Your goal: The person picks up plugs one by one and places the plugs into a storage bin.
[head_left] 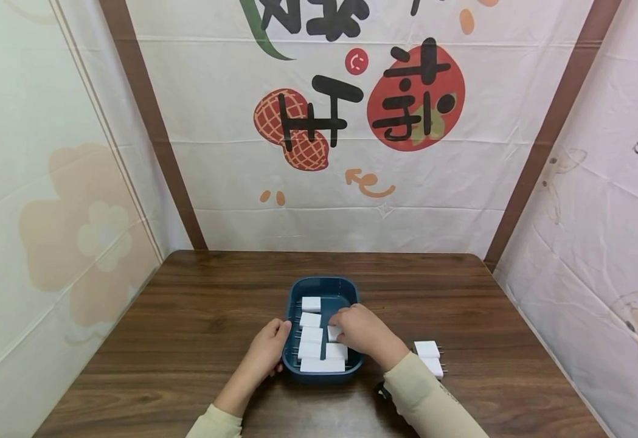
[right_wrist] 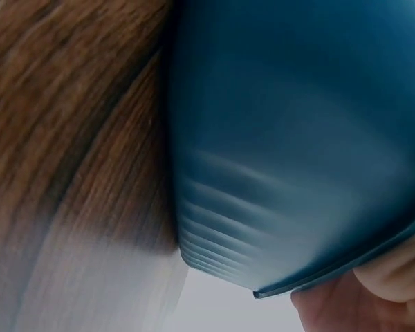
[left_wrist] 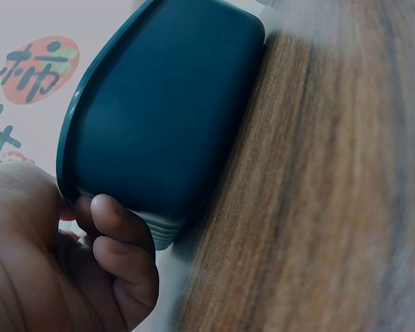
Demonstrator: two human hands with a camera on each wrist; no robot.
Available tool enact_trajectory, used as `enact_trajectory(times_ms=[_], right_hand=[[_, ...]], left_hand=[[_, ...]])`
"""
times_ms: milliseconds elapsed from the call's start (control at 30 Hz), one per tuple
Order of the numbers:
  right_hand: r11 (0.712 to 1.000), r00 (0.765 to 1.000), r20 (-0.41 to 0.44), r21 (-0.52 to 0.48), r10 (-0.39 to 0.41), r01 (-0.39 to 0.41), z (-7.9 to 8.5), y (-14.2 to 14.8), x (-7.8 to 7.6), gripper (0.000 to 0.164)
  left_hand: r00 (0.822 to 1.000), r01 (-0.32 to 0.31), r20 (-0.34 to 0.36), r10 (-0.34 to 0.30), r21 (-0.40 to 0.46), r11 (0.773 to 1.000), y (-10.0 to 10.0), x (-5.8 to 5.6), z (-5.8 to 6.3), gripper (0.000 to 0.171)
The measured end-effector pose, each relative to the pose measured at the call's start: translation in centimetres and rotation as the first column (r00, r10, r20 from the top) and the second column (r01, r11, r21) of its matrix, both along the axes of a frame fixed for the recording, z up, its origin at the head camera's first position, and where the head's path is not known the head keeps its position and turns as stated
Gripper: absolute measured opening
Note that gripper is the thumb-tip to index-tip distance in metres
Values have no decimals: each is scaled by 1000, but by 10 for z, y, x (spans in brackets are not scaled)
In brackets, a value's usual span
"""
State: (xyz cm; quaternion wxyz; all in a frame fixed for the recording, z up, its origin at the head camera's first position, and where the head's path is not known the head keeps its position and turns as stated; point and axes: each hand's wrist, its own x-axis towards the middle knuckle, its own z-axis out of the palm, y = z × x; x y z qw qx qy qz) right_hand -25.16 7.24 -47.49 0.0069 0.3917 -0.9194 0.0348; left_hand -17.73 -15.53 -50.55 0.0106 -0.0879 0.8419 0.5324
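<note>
A dark blue plastic basket stands on the table, with several white power adapters lying in two columns and one across the near end. My left hand grips the basket's left rim, thumb on the edge and fingers curled outside under it, as the left wrist view shows. Over the right rim reaches my right hand, pinching a white power adapter in the right column; its fingertips partly hide it. In the right wrist view, the basket's outer wall hides most of that hand.
Two more white adapters lie side by side on the wooden table, right of the basket, prongs pointing right. A small black object shows beside the right sleeve. Printed cloth walls surround the table's back and sides.
</note>
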Motion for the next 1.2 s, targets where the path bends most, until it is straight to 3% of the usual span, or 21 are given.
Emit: enact_trajectory(times_ms=[600, 1200], right_hand=[[999, 999, -5, 3, 43, -43, 3, 5, 2, 31], [995, 991, -103, 50, 88, -83, 31, 13, 9, 37]], left_hand=[[1000, 8, 9, -8, 12, 1000, 1, 1, -3, 40], [1000, 2, 2, -2, 4, 1000, 0, -1, 0, 39]])
